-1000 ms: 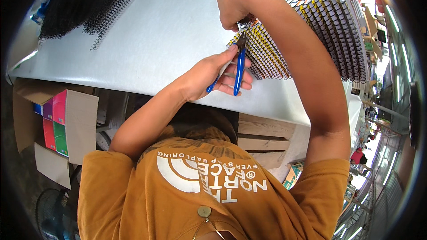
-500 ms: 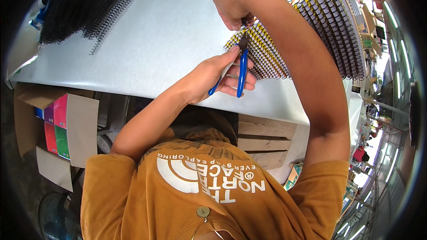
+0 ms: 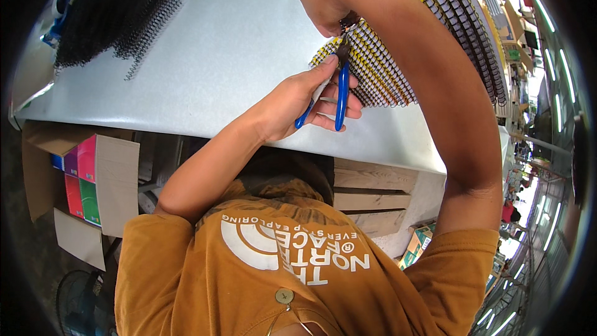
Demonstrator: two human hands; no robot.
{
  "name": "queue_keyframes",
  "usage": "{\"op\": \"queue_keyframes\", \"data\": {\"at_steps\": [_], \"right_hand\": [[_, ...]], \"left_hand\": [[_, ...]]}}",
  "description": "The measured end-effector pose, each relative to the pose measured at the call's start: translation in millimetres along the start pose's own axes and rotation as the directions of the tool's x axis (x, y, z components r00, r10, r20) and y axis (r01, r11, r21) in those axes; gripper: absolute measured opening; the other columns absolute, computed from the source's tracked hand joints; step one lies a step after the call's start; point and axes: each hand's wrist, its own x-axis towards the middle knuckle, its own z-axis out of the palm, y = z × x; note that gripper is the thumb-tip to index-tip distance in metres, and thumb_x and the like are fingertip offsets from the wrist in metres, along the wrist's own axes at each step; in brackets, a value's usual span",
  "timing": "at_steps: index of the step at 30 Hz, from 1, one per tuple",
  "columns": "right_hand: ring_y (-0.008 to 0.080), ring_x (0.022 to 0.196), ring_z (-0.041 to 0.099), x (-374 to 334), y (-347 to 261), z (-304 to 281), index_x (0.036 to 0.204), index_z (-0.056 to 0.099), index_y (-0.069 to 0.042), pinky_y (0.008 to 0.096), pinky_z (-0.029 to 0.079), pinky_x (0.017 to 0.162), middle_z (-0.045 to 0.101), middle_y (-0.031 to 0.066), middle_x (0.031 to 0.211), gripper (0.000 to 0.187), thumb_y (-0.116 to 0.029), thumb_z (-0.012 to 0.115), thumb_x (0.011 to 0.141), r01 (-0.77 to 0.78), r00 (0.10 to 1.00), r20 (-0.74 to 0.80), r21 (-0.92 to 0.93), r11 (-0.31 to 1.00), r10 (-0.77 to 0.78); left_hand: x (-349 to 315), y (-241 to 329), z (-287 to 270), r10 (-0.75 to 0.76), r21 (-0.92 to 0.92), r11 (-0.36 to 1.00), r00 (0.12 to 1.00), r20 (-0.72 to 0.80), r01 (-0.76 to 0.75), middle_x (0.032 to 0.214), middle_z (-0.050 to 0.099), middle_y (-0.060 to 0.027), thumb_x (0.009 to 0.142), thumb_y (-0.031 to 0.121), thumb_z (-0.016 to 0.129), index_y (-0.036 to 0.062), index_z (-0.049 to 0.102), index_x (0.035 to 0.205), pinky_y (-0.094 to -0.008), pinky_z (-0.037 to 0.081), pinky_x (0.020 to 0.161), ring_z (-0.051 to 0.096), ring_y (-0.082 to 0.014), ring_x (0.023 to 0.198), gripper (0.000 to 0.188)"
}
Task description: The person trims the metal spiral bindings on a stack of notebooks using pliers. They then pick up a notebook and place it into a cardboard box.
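My left hand [image 3: 297,96] is closed round a pair of blue-handled cutting pliers [image 3: 342,96], thumb on one side and fingers behind the handles. Their dark jaws point away from me, at the corner of a stack of spiral-bound books [image 3: 379,65] with black coils and yellow and white edges. Bent sharply at the wrist, my right hand [image 3: 323,3] reaches over from the far side. Its fingers are curled in at a dark spiral coil [image 3: 349,22] just beyond the jaws. The fingertips are partly hidden, and my right forearm covers part of the stack.
A heap of loose black spiral coils [image 3: 118,18] lies at the far left of the pale tabletop [image 3: 242,31], beside a blue object [image 3: 62,12]. Below the table's left edge, an opened cardboard box [image 3: 115,186] holds colourful packs. A wooden pallet [image 3: 373,199] stands under the table.
The whole view has shifted slightly. My left hand and the pliers have moved a little right, closer to the right hand. My right elbow has swung slightly outward.
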Motion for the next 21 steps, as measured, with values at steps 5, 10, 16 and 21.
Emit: {"op": "queue_keyframes", "data": {"at_steps": [5, 10, 16, 21], "right_hand": [[0.0272, 0.073, 0.062, -0.8, 5.4, -8.2, 0.078, 0.071, -0.002, 0.0405, 0.049, 0.065, 0.067, 0.0148, 0.08, 0.017, -0.011, 0.073, 0.063, 0.146, 0.985, -0.094, 0.023, 0.989, -0.143], [0.0273, 0.072, 0.062, 2.3, 13.0, -0.5, 0.078, 0.071, -0.003, 0.0407, 0.049, 0.065, 0.067, 0.0144, 0.08, 0.016, -0.012, 0.072, 0.065, 0.091, 0.996, -0.03, 0.064, 0.994, -0.089], [0.0275, 0.071, 0.062, 1.3, 11.2, -5.6, 0.077, 0.071, -0.003, 0.041, 0.049, 0.065, 0.067, 0.014, 0.08, 0.014, -0.013, 0.071, 0.067, 0.083, 0.997, -0.01, 0.04, 0.996, -0.083], [0.0276, 0.07, 0.062, -5.9, 17.1, -4.8, 0.077, 0.071, -0.003, 0.0413, 0.049, 0.065, 0.067, 0.0136, 0.08, 0.014, -0.014, 0.07, 0.069, 0.041, 0.999, 0.025, 0.046, 0.998, -0.042]], "left_hand": [[11.7, -24.0, -43.8, 0.19, -0.335, 0.941, 0.896, 0.4, -0.05, 0.092, 0.059, -0.0135, 0.097, 0.05, 0.025, 0.0023, 0.047, 0.117, -0.035, 0.052, 0.074, 0.062, -0.0269, 0.091, 0.056], [-2.0, 2.2, 9.2, 0.025, -0.059, 0.998, 0.997, -0.069, -0.029, 0.08, 0.055, -0.0087, 0.097, 0.051, 0.026, 0.005, 0.049, 0.104, -0.0345, 0.05, 0.06, 0.059, -0.0218, 0.069, 0.052], [-2.0, 0.9, -19.0, 0.098, -0.136, 0.988, 0.968, 0.231, -0.068, 0.086, 0.058, -0.0113, 0.097, 0.05, 0.024, 0.0042, 0.049, 0.114, -0.0371, 0.052, 0.072, 0.061, -0.0242, 0.081, 0.055], [2.6, 7.9, 11.6, 0.049, 0.017, 0.999, 0.999, 0.002, -0.049, 0.084, 0.058, -0.0107, 0.097, 0.051, 0.025, 0.0042, 0.051, 0.109, -0.0355, 0.051, 0.067, 0.061, -0.0223, 0.076, 0.055]]}}
